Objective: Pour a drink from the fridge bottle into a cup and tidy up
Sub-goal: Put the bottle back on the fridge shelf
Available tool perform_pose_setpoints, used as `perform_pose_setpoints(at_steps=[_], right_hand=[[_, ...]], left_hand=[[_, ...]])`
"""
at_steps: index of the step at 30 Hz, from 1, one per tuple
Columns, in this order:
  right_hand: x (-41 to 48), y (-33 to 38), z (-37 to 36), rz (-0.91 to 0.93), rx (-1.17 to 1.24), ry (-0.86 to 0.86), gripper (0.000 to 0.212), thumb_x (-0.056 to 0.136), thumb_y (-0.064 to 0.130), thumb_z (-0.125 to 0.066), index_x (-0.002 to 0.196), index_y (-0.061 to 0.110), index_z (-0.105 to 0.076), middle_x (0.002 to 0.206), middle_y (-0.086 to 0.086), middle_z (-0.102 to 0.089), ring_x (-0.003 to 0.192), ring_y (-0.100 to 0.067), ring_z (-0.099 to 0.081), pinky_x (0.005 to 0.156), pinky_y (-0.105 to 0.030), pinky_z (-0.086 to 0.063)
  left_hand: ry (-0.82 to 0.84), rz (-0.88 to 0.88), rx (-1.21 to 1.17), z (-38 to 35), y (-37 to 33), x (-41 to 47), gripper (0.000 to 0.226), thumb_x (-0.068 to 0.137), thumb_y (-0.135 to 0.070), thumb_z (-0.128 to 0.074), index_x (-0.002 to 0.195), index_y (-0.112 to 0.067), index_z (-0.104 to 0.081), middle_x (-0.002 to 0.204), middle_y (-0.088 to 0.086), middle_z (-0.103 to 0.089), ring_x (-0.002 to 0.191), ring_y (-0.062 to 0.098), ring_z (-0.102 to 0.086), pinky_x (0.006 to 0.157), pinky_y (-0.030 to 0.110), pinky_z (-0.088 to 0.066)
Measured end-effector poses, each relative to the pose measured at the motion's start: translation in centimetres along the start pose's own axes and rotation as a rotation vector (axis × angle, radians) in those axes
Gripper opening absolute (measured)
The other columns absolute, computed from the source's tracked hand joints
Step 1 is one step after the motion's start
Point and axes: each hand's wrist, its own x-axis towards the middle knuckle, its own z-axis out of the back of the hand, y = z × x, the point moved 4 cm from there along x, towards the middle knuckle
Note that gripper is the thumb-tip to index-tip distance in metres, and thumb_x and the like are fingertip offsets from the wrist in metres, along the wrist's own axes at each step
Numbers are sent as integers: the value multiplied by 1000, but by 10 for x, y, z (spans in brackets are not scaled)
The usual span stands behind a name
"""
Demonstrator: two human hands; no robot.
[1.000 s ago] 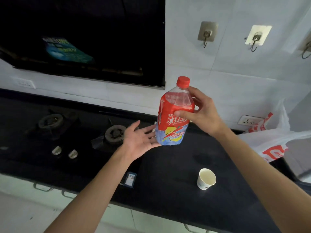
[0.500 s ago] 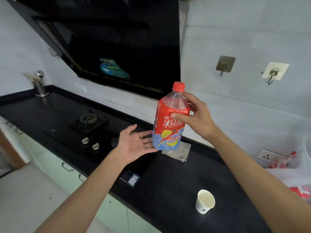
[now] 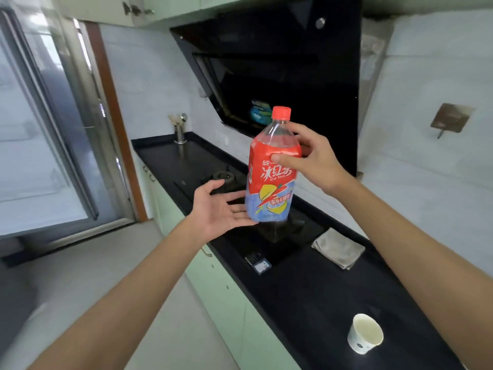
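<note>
The bottle [image 3: 272, 182] is up in the air above the hob end of the black tabletop [image 3: 306, 289], standing close to upright with its long axis running top to bottom and the red cap [image 3: 281, 112] on and uppermost. The right hand [image 3: 317, 158] has it by the shoulder from the right side, thumb across the front of the red label and the other fingers [image 3: 298, 129] wrapped round behind, clamped on the plastic. The left hand [image 3: 218, 209] lies lower and to the left, palm turned up, its fingers [image 3: 240, 209] spread and straight, their tips at the foot of the bottle; from here I can't say if they touch it or sit just shy of it.

So the base is what lies nearest the left palm, and I'd judge that hand is placed to take the weight from underneath. The paper cup [image 3: 365, 333] stands upright on the tabletop well apart from both, low and to the right, beside the right forearm. Whether it has any drink in it I can't make out.
</note>
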Motion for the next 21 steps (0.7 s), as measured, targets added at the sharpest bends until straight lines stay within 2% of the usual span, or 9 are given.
perform_pose_setpoints(at_steps=[5, 10, 14, 16, 21], right_hand=[[35, 33, -43, 55, 62, 93, 68, 76, 32, -82, 136, 25, -51, 120, -3, -64, 107, -17, -66, 86, -35, -59], [60, 79, -104, 141, 137, 181, 64, 79, 24, -79, 136, 21, -52, 114, 3, -65, 101, -8, -68, 77, -22, -57], [77, 107, -163, 189, 171, 236, 70, 75, 32, -82, 138, 22, -52, 124, 1, -64, 108, -14, -66, 86, -30, -57], [85, 120, -196, 194, 208, 277, 71, 75, 31, -82, 139, 23, -51, 125, 1, -64, 109, -14, -66, 85, -29, -58], [98, 157, -288, 203, 244, 388, 65, 76, 27, -82, 135, 27, -53, 119, 8, -65, 100, -4, -66, 72, -16, -55]], left_hand=[[-57, -142, -9, 23, -38, -49, 63, 90, -42, -48, 131, 6, -48, 126, 36, -59, 115, 53, -59, 100, 62, -45], [-135, -275, -38, 54, -74, -108, 59, 92, -43, -44, 125, 6, -50, 130, 36, -56, 119, 52, -57, 95, 60, -48], [-202, -352, -57, 91, -104, -154, 65, 92, -44, -42, 133, 6, -46, 127, 37, -58, 116, 52, -58, 93, 61, -49], [-243, -391, -70, 113, -118, -177, 65, 92, -43, -42, 133, 8, -46, 124, 38, -60, 114, 52, -60, 91, 62, -49], [-319, -447, -103, 172, -151, -235, 68, 92, -44, -42, 135, 8, -45, 127, 43, -53, 120, 58, -53, 104, 66, -38]])
